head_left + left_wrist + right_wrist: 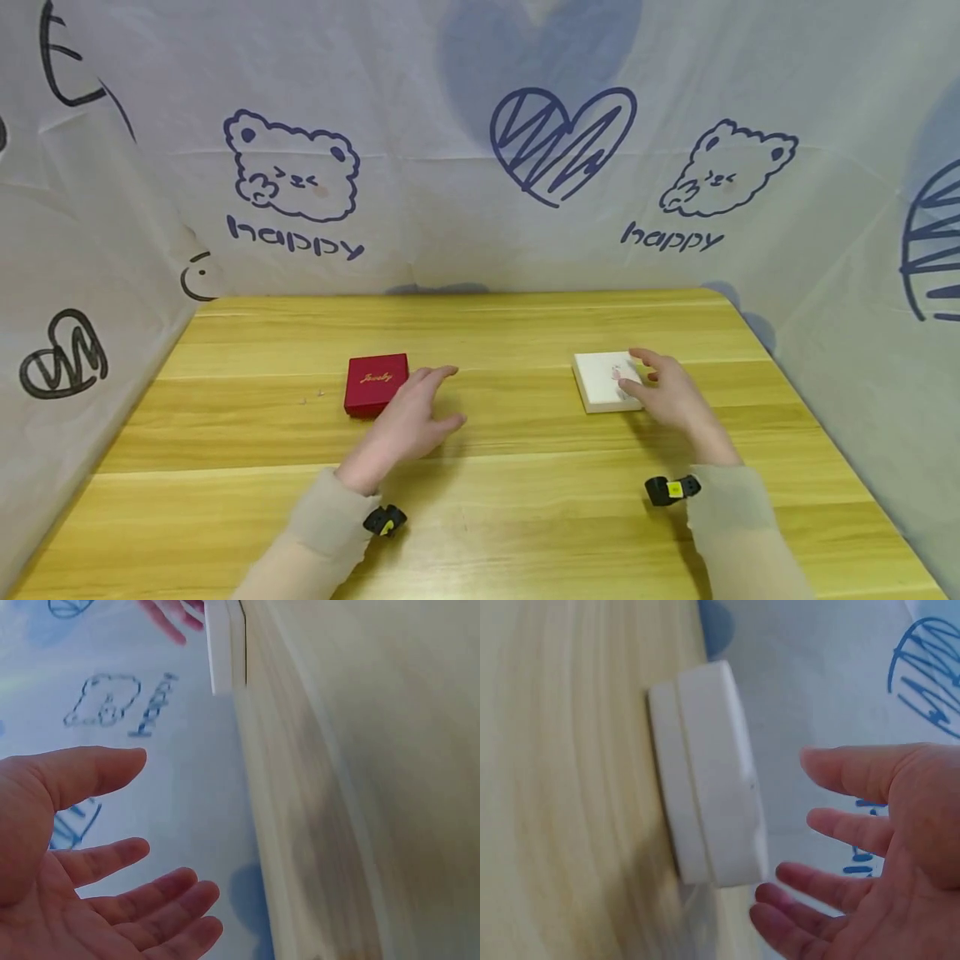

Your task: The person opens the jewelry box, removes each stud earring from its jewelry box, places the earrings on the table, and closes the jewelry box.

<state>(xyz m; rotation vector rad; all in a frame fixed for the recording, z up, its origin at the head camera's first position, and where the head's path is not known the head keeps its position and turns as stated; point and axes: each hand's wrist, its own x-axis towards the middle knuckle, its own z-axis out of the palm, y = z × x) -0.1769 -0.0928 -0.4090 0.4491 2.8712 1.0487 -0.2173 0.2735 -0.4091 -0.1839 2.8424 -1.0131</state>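
Observation:
A red lidded jewelry box with gold lettering lies on the table left of centre. My left hand hovers over its right side, hiding the lower right corner; its fingers and thumb are spread and hold nothing. Farther right is a white box with a small pink print on top. My right hand hangs above that box's right edge, thumb and fingers apart. In the right wrist view, the seam between lid and base shows along the side of the white box, and the fingers look clear of it.
The wood-grain table ends at a white cloth backdrop printed with bears and hearts. Two tiny bits lie left of the red box. A black wrist camera sits on the left sleeve, another on the right.

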